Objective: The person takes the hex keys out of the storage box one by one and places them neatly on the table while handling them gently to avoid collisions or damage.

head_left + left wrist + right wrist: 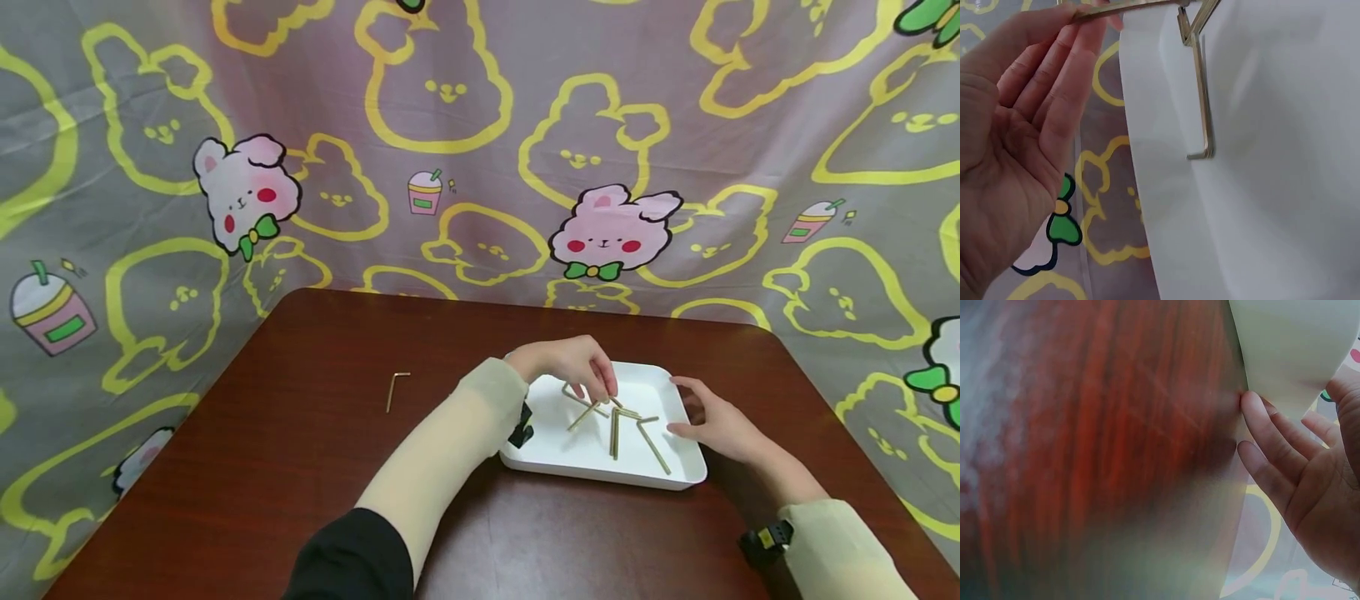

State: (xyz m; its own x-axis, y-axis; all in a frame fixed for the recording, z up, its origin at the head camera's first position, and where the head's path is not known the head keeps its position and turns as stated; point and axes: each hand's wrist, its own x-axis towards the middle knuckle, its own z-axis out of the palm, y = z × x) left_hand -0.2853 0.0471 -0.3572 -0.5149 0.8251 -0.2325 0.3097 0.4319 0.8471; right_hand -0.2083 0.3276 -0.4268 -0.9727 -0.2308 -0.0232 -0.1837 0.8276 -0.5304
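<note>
My left hand (572, 364) reaches over the white tray (555, 457) and pinches a brass-coloured hex key (1129, 9) between thumb and fingertips. In the left wrist view, its far end overlaps other keys. Several L-shaped hex keys lie in the tray, among them one at the right (655, 448) and an upright-looking pair near the middle (615, 435). Another key (1204, 94) lies along the tray's inner side in the left wrist view. My right hand (722, 425) holds the tray's right end, with thumb and fingertips (1254, 409) at its rim and outer wall.
One more hex key (391, 392) lies on the dark red-brown table (300, 467), left of the tray. A patterned cloth (480, 179) with cartoon rabbits hangs behind the table and along its sides.
</note>
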